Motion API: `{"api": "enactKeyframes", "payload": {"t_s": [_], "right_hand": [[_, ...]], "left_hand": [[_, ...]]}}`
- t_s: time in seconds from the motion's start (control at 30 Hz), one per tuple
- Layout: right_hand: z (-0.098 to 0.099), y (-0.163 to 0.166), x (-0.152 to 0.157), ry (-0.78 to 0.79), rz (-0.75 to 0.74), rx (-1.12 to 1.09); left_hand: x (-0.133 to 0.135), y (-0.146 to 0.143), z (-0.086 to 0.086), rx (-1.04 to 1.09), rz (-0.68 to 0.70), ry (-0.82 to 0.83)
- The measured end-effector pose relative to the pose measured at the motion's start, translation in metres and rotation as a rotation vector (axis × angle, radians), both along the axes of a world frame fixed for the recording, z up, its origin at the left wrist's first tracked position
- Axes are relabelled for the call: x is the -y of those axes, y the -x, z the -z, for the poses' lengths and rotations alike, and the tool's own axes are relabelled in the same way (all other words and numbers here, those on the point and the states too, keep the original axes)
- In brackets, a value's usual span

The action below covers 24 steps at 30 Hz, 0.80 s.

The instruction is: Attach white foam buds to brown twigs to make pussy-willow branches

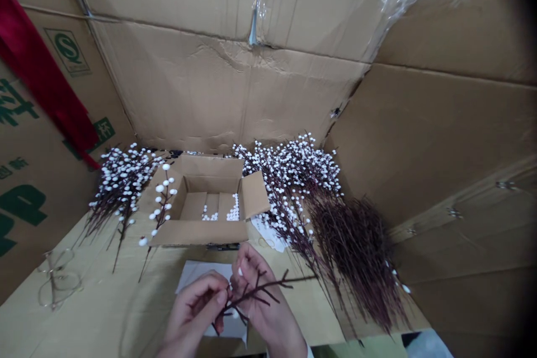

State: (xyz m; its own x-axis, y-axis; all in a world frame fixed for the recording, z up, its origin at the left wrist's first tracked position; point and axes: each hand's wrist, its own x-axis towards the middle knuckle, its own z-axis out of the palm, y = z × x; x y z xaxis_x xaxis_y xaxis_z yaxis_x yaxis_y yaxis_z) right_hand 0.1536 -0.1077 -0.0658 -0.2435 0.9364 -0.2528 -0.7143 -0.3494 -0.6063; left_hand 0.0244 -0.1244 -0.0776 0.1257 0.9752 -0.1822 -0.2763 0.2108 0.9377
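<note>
The left hand (pixel 195 307) is closed in a tight pinch on a bare brown branch (pixel 268 286), and the right hand (pixel 260 303) curls around the same branch just beside it, so the two hands meet at one short stretch of stem. This close grip seems meant to steady that spot for fine work by the fingertips, though what they do there is hidden. The branch lies across the hands, its long axis nearly level, with its thin tip pointing right and slightly up, away from the hands, and its short side twigs splaying out. A small white speck shows by the right fingers, too small to name. Directly beneath the hands lies a white sheet of paper (pixel 201 275), perhaps placed to catch small pieces. Just ahead of them sits an open cardboard box (pixel 199 233) with loose white beads (pixel 232 211) inside, and a beaded branch (pixel 163 207) leans on its left flap. Farther left is a bundle of beaded branches (pixel 121 184); ahead and right is a larger heap (pixel 289 176), with bare brown twigs (pixel 356 257) beyond it. Loops of thin wire (pixel 59 279) lie well left of the hands.
</note>
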Motion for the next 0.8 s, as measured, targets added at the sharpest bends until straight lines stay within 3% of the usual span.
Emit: {"api": "enactKeyframes", "payload": {"t_s": [0.27,0.57,0.8], "right_hand": [[-0.001,0.001,0.006,0.030,-0.021,-0.041],[0.000,0.003,0.004,0.012,-0.048,-0.089],[0.000,0.003,0.002,0.011,-0.033,-0.121]], "left_hand": [[-0.001,0.005,-0.010,-0.324,0.008,-0.284],[-0.002,0.004,0.006,-0.314,-0.031,-0.311],[-0.004,0.002,0.001,-0.347,-0.029,-0.342]]}}
